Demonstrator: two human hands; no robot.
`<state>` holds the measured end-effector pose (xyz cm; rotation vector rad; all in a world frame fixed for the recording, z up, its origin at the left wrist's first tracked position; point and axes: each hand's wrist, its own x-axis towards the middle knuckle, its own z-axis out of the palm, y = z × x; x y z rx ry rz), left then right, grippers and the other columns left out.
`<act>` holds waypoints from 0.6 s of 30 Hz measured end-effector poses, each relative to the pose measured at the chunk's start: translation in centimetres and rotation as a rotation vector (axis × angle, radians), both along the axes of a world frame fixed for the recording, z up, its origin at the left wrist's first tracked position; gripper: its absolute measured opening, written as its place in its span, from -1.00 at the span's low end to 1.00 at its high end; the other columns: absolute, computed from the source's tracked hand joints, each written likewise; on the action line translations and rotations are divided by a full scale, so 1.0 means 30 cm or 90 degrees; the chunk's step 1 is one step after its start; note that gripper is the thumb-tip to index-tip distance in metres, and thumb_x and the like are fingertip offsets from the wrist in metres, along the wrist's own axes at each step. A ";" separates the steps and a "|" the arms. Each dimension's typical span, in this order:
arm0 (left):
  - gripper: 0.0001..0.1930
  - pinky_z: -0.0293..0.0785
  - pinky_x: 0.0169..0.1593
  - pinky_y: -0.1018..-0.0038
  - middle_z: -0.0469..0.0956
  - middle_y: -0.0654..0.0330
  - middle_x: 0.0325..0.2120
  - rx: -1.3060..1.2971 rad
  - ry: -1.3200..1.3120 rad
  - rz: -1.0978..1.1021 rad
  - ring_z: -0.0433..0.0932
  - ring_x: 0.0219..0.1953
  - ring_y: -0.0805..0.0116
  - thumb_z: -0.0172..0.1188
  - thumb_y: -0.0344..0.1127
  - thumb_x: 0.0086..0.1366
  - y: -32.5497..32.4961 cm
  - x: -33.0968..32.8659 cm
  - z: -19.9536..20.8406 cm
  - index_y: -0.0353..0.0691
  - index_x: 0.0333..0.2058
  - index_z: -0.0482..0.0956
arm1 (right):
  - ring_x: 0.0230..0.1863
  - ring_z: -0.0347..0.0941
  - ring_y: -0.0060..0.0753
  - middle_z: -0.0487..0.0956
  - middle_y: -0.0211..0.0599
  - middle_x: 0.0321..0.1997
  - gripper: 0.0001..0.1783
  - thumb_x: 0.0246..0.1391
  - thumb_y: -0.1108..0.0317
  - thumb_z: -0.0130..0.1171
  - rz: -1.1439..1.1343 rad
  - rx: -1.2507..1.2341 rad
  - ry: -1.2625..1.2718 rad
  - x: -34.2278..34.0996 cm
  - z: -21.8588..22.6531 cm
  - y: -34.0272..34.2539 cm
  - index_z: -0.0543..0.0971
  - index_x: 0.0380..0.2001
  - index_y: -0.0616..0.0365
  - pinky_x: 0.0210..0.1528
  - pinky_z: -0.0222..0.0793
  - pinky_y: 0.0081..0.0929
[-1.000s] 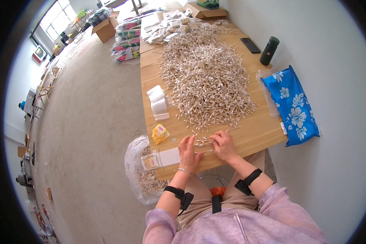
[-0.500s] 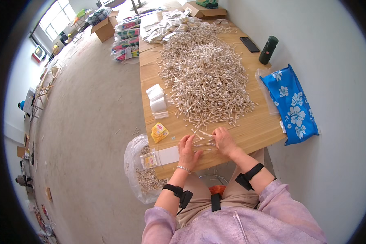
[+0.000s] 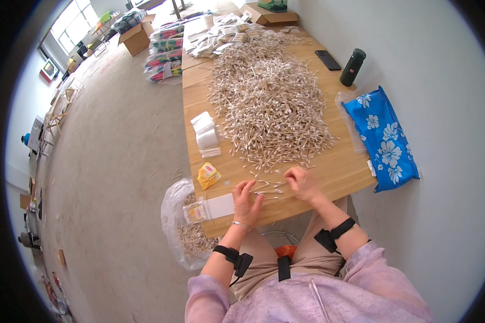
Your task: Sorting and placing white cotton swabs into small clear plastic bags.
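Loose cotton swabs (image 3: 268, 191) lie on the table between my two hands. My left hand (image 3: 246, 204) rests at their left, fingers bent and thumb held apart, with nothing seen in its grip. At their right, my right hand (image 3: 304, 185) has thumb and fingertips pinched together on what looks like a cotton swab, partly hidden by the fingers. Beyond both hands spreads a big heap of cotton swabs (image 3: 275, 107). Left of my left hand are a blank white strip (image 3: 220, 206) and a small clear pack of swabs (image 3: 195, 213) at the table edge.
Yellow cards (image 3: 208, 175) and white plastic bags (image 3: 205, 134) lie along the table's left side. A clear sack of swabs (image 3: 194, 237) stands below that edge. At the right are a blue floral pouch (image 3: 385, 140), a dark green bottle (image 3: 353, 67) and a black phone (image 3: 327, 60).
My right hand has drawn slightly away from my left, widening the gap between them. The swabs between the hands lie a little differently. The whole view has shifted slightly.
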<state>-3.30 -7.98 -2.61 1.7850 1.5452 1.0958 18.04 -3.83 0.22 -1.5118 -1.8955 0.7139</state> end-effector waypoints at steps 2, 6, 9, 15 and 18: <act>-0.59 0.29 0.11 0.36 0.39 0.03 -0.06 -0.005 -0.033 -0.004 0.33 0.04 0.16 0.31 -0.41 0.08 0.002 -0.001 -0.005 -0.21 -0.05 0.52 | -0.28 0.48 -0.08 0.53 -0.10 -0.37 -0.92 0.01 0.46 0.10 0.039 -0.033 0.117 -0.082 0.002 -0.032 0.52 -0.40 0.22 -0.20 0.40 -0.26; -0.82 0.41 -0.12 0.54 0.55 0.19 -0.29 -0.103 -0.295 0.017 0.48 -0.22 0.46 0.25 -0.42 0.21 -0.011 -0.008 0.005 -0.27 -0.20 0.60 | -0.32 0.49 -0.11 0.53 -0.11 -0.41 -0.88 0.02 0.42 0.13 0.063 -0.064 0.297 -0.248 0.011 -0.092 0.52 -0.35 0.24 -0.25 0.41 -0.30; -0.89 0.41 -0.33 0.65 0.55 0.31 -0.45 -0.074 -0.436 0.092 0.48 -0.40 0.60 0.27 -0.46 0.19 -0.053 -0.124 -0.022 -0.27 -0.29 0.61 | -0.26 0.47 -0.13 0.51 -0.14 -0.36 -0.87 0.02 0.43 0.12 0.128 -0.084 0.194 -0.282 0.047 -0.108 0.54 -0.34 0.22 -0.18 0.39 -0.30; -0.85 0.36 -0.41 0.67 0.52 0.34 -0.53 -0.141 -0.304 0.252 0.42 -0.50 0.66 0.34 -0.44 0.12 -0.222 -0.463 0.060 -0.23 -0.52 0.51 | -0.15 0.37 -0.16 0.46 -0.23 -0.24 -0.90 -0.03 0.44 0.14 -0.091 0.160 -0.165 -0.035 -0.043 -0.064 0.58 -0.38 0.11 -0.07 0.32 -0.27; -0.86 0.35 -0.38 0.67 0.46 0.36 -0.54 -0.213 -0.161 0.328 0.39 -0.48 0.64 0.33 -0.48 0.11 -0.319 -0.628 -0.004 -0.24 -0.46 0.50 | -0.16 0.37 -0.16 0.46 -0.27 -0.26 -0.90 -0.05 0.42 0.17 -0.104 0.144 -0.169 0.025 -0.062 -0.052 0.58 -0.39 0.09 -0.08 0.33 -0.27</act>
